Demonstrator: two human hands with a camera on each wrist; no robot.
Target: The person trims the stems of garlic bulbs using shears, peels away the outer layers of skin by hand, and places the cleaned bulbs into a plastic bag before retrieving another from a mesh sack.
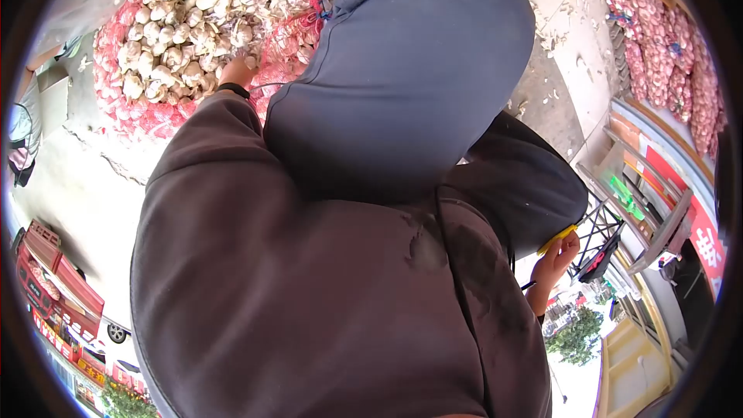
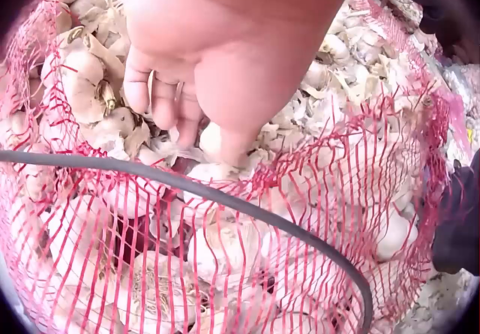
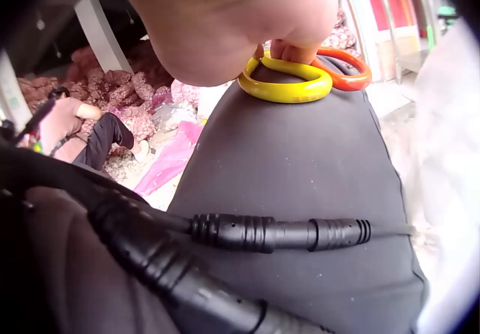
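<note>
My left hand (image 1: 238,71) reaches into an open red mesh sack (image 1: 182,112) of garlic. In the left wrist view, its thumb and curled fingers (image 2: 163,109) close around a pale garlic bulb (image 2: 212,140) among loose bulbs and papery skins. More bulbs (image 2: 84,86) lie beside the fingers. Over my dark-trousered knee, my right hand (image 1: 553,259) holds scissors by their looped handles, one yellow (image 3: 289,91) and one orange (image 3: 351,79). The scissors' blades are hidden, and the right palm covers most of its own fingers.
A black cable (image 2: 217,195) crosses before the sack's netting. Thicker cables (image 3: 247,231) lie over my leg. Another person (image 3: 79,127) sits near piled garlic sacks (image 3: 124,90). Stacked red sacks (image 1: 658,54) and a metal frame (image 1: 642,186) stand to the right. Garlic skins litter the floor (image 1: 553,23).
</note>
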